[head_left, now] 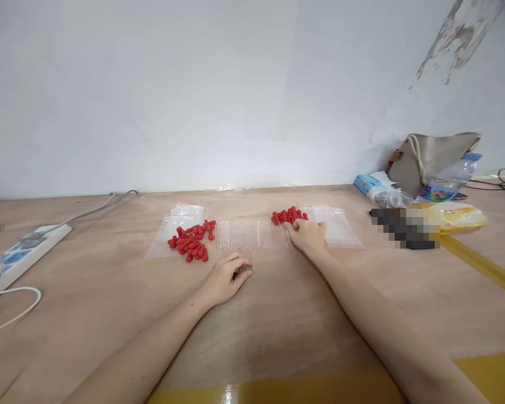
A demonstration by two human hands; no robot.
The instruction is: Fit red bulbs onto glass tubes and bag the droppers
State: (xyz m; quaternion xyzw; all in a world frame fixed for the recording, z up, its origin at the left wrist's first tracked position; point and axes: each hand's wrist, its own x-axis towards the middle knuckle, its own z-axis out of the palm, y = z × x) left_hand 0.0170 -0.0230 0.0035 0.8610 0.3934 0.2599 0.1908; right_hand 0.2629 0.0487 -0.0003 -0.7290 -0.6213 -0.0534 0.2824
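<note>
Red bulbs (293, 214) just beyond right hand (308, 235), fingertips apart or together hard to tell.

A wood-toned table (252, 314) with red rubber bulbs (189, 244), clear tubes (244, 234), plastic bags (339, 227) and a power strip (29, 252) on it.

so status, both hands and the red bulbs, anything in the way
Left hand loosely curled, looks empty; right hand at right pile of small red bulbs, hiding some, grip unclear; thin clear tubes between it and left red pile.
</note>
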